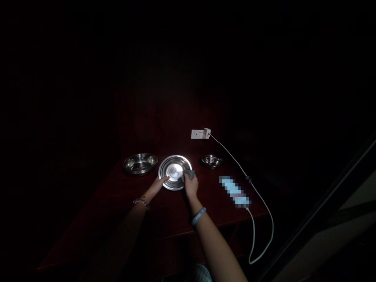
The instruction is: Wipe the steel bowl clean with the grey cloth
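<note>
A shiny round metal basin [175, 162] is tilted up toward me over the dark red table. My left hand [158, 185] grips its lower left rim, thumb on the inside and the other fingers hidden beneath. At the basin's right side, my right hand [191, 185] is closed on a grey-green cloth [190, 173], which touches the inner wall. A pale sticker or mark shows in the basin's bottom. To the left lies a wider metal basin [140, 163], perhaps stacked, with a dark and red label inside. A smaller metal bowl [212, 161] rests to the right.
A phone-like lit device [235, 191], blurred out, lies on the table [173, 219] at the right. Its white cable [272, 219] loops past the table edge and up to a charger in the wall socket [197, 134]. Surroundings are very dark.
</note>
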Action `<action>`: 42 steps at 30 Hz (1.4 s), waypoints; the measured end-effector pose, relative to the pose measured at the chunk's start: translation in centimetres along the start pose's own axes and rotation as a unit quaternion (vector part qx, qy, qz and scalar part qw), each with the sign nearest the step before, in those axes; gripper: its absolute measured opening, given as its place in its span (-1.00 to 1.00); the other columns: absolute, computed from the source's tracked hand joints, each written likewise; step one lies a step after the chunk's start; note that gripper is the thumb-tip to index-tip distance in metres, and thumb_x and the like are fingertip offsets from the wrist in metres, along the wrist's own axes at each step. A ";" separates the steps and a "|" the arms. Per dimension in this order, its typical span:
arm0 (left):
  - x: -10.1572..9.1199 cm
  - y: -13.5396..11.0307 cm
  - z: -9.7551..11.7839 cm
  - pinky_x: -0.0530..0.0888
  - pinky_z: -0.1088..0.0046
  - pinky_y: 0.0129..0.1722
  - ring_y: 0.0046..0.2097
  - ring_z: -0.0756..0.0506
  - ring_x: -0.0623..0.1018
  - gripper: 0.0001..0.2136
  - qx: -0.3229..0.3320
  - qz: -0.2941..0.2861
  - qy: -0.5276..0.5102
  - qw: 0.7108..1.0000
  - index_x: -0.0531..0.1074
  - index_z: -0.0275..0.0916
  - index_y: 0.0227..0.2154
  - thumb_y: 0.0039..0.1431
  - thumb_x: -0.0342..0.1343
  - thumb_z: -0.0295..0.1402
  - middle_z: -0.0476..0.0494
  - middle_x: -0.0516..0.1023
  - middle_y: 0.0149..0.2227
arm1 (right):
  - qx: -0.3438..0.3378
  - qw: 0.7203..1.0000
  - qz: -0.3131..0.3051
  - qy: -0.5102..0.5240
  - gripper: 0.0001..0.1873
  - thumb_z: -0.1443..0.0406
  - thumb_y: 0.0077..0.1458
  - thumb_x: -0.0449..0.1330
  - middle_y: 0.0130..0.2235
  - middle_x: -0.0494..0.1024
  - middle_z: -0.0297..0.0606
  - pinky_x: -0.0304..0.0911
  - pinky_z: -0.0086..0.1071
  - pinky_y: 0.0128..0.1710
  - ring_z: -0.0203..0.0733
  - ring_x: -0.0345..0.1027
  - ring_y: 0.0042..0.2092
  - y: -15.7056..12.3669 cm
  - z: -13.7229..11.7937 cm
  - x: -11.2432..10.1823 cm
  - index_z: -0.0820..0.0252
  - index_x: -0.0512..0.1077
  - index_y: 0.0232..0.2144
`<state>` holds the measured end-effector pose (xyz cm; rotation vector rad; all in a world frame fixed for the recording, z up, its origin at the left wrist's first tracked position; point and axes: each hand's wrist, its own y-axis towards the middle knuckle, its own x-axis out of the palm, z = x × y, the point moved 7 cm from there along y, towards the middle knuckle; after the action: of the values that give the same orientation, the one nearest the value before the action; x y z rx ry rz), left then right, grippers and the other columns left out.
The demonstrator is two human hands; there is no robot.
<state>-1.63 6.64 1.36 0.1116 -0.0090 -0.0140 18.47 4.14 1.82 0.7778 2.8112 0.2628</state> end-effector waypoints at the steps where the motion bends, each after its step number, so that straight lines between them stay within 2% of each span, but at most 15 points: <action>1: 0.0 -0.1 0.0 0.32 0.21 0.35 0.29 -0.35 0.48 -0.37 -0.004 0.003 -0.001 1.000 0.43 -0.28 0.21 0.02 0.22 -0.27 -0.35 0.60 0.17 | 0.000 1.000 -0.001 0.002 -0.78 0.17 0.07 0.22 -0.25 0.71 -0.18 0.37 -0.32 -0.20 -0.02 0.58 -0.21 0.0 0.0 0.0 0.12 0.59 -0.30; 5: 0.3 -0.6 0.2 0.32 0.23 0.34 0.32 -0.34 0.45 -0.35 -0.026 0.012 -0.007 1.000 0.42 -0.31 0.22 0.03 0.25 -0.23 -0.36 0.56 0.20 | 0.000 1.000 -0.003 0.004 -0.78 0.17 0.08 0.21 -0.24 0.71 -0.18 0.37 -0.31 -0.18 -0.01 0.59 -0.19 -0.1 -0.1 -0.1 0.11 0.59 -0.27; 11: 0.7 -1.3 1.3 0.32 0.24 0.35 0.32 -0.36 0.44 -0.34 -0.018 0.001 -0.009 1.000 0.45 -0.31 0.19 0.03 0.28 -0.12 -0.37 0.56 0.21 | 0.007 1.000 -0.002 0.001 -0.77 0.18 0.09 0.21 -0.23 0.71 -0.17 0.39 -0.29 -0.16 0.02 0.60 -0.18 -0.1 -0.1 0.0 0.11 0.60 -0.26; 26: 0.9 -1.7 1.6 0.33 0.24 0.34 0.32 -0.39 0.44 -0.26 -0.012 -0.011 -0.027 1.000 0.44 -0.36 0.20 0.00 0.31 -0.02 -0.45 0.55 0.20 | 0.010 1.000 -0.012 0.005 -0.77 0.19 0.10 0.21 -0.20 0.71 -0.15 0.38 -0.27 -0.12 0.02 0.58 -0.14 0.0 0.0 0.1 0.12 0.60 -0.24; 36: 0.9 -1.7 1.6 0.32 0.24 0.34 0.32 -0.38 0.45 -0.32 -0.018 -0.002 -0.043 0.999 0.48 -0.34 0.14 -0.05 0.34 -0.11 -0.43 0.55 0.20 | 0.012 1.000 -0.006 -0.021 -0.77 0.22 0.12 0.21 -0.20 0.71 -0.14 0.39 -0.31 -0.16 -0.01 0.60 -0.16 -0.2 -0.4 -0.1 0.16 0.59 -0.23; 42: 0.8 -1.4 1.6 0.33 0.20 0.34 0.30 -0.38 0.47 -0.36 -0.019 0.011 -0.055 0.998 0.48 -0.41 0.13 -0.03 0.35 -0.23 -0.49 0.53 0.22 | 0.017 1.000 -0.007 -0.008 -0.76 0.19 0.12 0.21 -0.18 0.72 -0.14 0.38 -0.29 -0.13 0.02 0.60 -0.13 -0.2 -0.4 0.0 0.15 0.59 -0.22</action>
<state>-0.87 5.06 2.78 0.0719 -0.1206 0.0014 18.29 3.87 2.13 0.7629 2.8112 0.2069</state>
